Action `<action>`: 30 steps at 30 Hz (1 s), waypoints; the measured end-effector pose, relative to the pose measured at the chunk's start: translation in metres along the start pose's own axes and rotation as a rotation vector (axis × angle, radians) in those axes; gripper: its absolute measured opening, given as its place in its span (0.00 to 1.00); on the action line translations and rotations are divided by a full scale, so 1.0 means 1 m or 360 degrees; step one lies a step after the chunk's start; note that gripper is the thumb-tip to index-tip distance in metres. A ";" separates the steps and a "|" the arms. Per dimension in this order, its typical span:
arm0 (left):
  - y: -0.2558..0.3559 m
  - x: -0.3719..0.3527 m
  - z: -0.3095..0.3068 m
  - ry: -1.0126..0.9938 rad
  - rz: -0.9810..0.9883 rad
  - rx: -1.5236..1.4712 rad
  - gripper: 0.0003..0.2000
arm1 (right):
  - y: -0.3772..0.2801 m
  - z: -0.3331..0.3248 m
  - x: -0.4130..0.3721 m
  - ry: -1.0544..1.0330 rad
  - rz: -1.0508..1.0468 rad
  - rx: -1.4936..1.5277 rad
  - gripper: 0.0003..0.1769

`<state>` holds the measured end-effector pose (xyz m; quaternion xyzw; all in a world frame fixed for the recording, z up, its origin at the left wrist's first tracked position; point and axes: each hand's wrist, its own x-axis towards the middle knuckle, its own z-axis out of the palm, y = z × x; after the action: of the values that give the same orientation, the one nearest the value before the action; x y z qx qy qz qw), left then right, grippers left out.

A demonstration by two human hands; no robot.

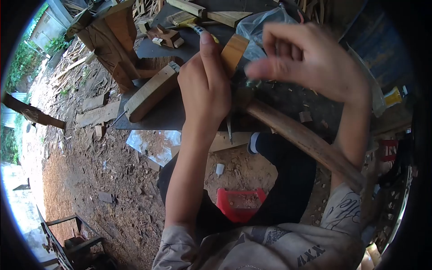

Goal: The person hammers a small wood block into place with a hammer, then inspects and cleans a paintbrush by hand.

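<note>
My left hand (206, 85) is closed, thumb up, with a small varnished wooden block (235, 51) sticking out beside its fingers. A thin pointed metal piece (229, 128) shows below that fist; what it belongs to is hidden. My right hand (310, 60) is raised to the right of the block, slightly blurred. Its fingers are curled with the thumb held apart, and I see nothing in it. Beneath it lies a hammer with a long wooden handle (306, 139) slanting toward my right forearm. A wooden hand plane (155, 90) sits left of my left hand.
On the dark worktable (175, 114) are a small wooden plane (166, 37), a brush (182, 19) and a plastic bag (256, 27). A carved wooden piece (110, 42) stands at the left. Below, a red plastic stool (240, 204) and wood scraps lie near my legs.
</note>
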<state>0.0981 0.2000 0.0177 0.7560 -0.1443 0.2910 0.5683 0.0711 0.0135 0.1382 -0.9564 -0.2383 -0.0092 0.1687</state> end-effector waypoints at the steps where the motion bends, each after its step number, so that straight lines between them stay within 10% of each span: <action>1: -0.002 0.001 0.001 0.0005 0.0000 -0.0029 0.34 | -0.004 0.000 -0.012 -0.0120 0.0145 0.0009 0.34; 4: 0.003 0.002 0.000 -0.0087 -0.0180 -0.0040 0.34 | -0.014 0.013 -0.039 -0.0259 0.0188 -0.0177 0.42; 12: 0.005 0.001 0.001 -0.0066 -0.0222 -0.0075 0.35 | -0.019 0.048 -0.054 -0.0216 0.0105 -0.0336 0.22; 21: 0.003 0.001 -0.002 -0.0035 -0.0479 -0.0332 0.37 | 0.016 0.005 -0.098 0.0532 0.0339 -0.0186 0.18; 30: 0.010 -0.001 -0.001 -0.0048 -0.0486 -0.0340 0.35 | 0.200 -0.024 -0.036 0.0663 0.0611 -0.0845 0.22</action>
<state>0.0913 0.1971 0.0253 0.7087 -0.0665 0.1730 0.6807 0.1323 -0.1765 0.0932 -0.9716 -0.0049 -0.2328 -0.0413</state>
